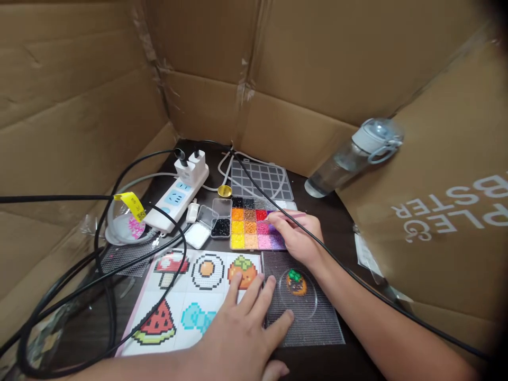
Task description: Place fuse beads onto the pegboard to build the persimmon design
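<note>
My left hand [248, 323] lies flat with fingers spread, across the edge between a pattern sheet [184, 296] and a clear pegboard [317, 323]. On the pegboard sits a small bead persimmon [297, 283] with a green top, an orange rim and a partly dark middle. My right hand [299, 238] is closed around slim pink tweezers [293, 215], over the right side of a bead box [250, 228] with several coloured compartments. The tweezers' tip is near the red beads; whether it grips a bead is too small to tell. The sheet's printed persimmon [242, 272] is partly under my left fingertips.
Black cables [107, 254] loop over the left side and across my right forearm. A power strip [174, 198], small boxes of black beads [220, 228] and white beads [197, 235], and a gridded lid [260, 180] stand behind. A water bottle [349, 159] leans against the cardboard wall [428, 211].
</note>
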Available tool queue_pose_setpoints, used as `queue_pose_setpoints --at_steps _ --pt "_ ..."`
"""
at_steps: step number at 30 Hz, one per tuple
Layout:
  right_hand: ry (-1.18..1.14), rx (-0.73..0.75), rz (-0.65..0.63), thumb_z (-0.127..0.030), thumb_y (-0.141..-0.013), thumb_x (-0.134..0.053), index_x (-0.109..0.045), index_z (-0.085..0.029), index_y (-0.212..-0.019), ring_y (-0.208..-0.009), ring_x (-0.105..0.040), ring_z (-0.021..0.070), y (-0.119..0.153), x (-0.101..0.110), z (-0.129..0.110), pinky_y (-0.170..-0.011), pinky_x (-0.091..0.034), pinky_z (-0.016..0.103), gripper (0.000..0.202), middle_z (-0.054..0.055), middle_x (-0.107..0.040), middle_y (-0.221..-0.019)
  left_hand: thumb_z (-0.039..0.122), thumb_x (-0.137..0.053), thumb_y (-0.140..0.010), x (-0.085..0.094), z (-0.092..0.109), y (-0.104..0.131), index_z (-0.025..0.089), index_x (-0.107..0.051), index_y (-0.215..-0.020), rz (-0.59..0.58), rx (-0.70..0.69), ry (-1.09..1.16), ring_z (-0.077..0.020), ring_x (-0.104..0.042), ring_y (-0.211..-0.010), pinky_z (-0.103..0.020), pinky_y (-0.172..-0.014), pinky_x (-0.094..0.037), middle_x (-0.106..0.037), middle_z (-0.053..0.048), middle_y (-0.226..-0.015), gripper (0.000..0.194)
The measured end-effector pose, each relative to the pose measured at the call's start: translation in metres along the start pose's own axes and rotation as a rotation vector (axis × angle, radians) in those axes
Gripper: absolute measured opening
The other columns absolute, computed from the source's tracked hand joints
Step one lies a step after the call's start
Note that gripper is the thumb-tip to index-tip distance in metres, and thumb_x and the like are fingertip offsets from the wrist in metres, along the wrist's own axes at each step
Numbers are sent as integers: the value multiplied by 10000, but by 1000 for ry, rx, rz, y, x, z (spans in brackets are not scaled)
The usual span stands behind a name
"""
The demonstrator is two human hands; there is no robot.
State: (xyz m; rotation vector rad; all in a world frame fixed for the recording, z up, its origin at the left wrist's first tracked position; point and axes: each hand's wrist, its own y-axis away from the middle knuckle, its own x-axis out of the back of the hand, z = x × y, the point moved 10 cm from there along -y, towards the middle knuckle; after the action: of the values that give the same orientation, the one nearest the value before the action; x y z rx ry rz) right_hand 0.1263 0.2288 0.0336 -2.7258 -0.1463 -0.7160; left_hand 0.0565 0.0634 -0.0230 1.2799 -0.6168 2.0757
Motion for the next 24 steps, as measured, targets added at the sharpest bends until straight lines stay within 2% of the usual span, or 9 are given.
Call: queue_pose_setpoints --at_steps 5,9,12,15,18,24 --pt "48 -42 -134 -271 -800 -669 -757 -214 -702 -773 -721 194 -14 -20 5 -752 -557 300 143 16 -773 -802 667 -476 -923 -2 0 -1 321 -482 -1435 8 -3 -12 -444 -337 -1392 -726 -1026 -280 -321 -207 -1549 618" --pt "-8 18 -115 -290 -835 -638 -772 -213 -735 -802 -718 196 -23 -22 -1 -763 -548 307 184 20 -774 -826 679 -458 -923 -3 0 -2 322 -494 -1421 26 -22 -50 -441 -370 -1372 -714 -1008 -311 -354 -212 -1531 614" --pt "-74 -23 -122 -283 -847 -618 -780 -204 -751 -822 -721 195 -28 -29 -1 -756 -552 299 205 30 -779 -853 716 -439 -908 -3 2 -1 332 -477 -1427 80 -64 -148 -428 -415 -1343 -688 -977 -365 -385 -216 -1511 647" --pt "-122 -98 -126 -290 -831 -639 -781 -193 -747 -788 -724 195 -29 -36 5 -709 -560 291 192 43 -781 -824 589 -450 -972 0 4 0 357 -449 -1440 168 -92 -275 -395 -493 -1281 -630 -958 -405 -471 -193 -1453 522" --pt "-126 -134 -117 -312 -813 -664 -782 -190 -761 -786 -724 203 -28 -38 11 -699 -563 299 178 53 -781 -821 406 -443 -1023 6 6 0 374 -453 -1434 249 -88 -342 -356 -545 -1228 -594 -1000 -371 -551 -148 -1387 413" --pt "-135 -145 -82 -324 -794 -675 -777 -185 -770 -763 -725 211 -28 -38 23 -677 -561 309 173 49 -780 -791 398 -399 -1037 10 7 1 371 -470 -1422 270 -86 -369 -352 -553 -1216 -577 -996 -366 -563 -148 -1372 393"
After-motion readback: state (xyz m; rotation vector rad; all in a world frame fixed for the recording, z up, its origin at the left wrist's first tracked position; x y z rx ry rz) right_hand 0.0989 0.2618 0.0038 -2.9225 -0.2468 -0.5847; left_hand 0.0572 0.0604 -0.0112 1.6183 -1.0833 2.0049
